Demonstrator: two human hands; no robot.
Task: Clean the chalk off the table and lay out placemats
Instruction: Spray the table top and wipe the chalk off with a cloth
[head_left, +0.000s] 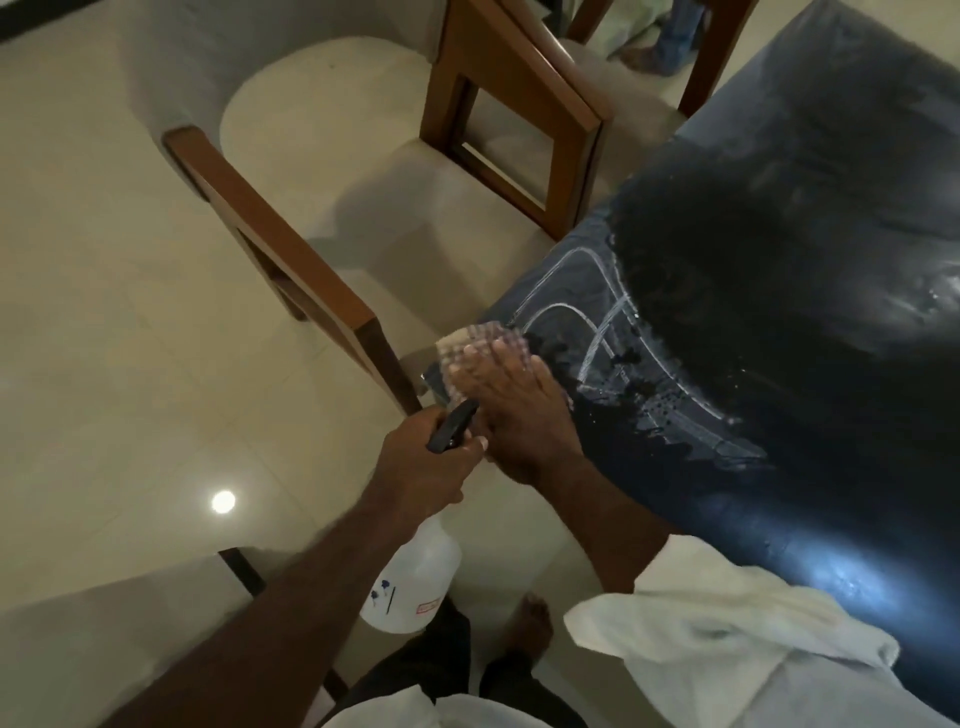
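Note:
The dark glossy table (810, 249) fills the right side, wet in the middle. White chalk lines (587, 317) curve across its near left end, partly smeared. My right hand (514, 410) presses a checked cloth (467, 343) flat on the table's left edge, fingers straight and blurred. My left hand (426, 462) grips the black trigger head of a clear spray bottle (415, 587), which hangs below the table edge over the floor.
A wooden chair with a beige seat (431, 176) stands close against the table's left side. A second chair back (717, 52) is behind it. The cream tiled floor (104, 312) lies to the left. My bare foot (535, 629) is below.

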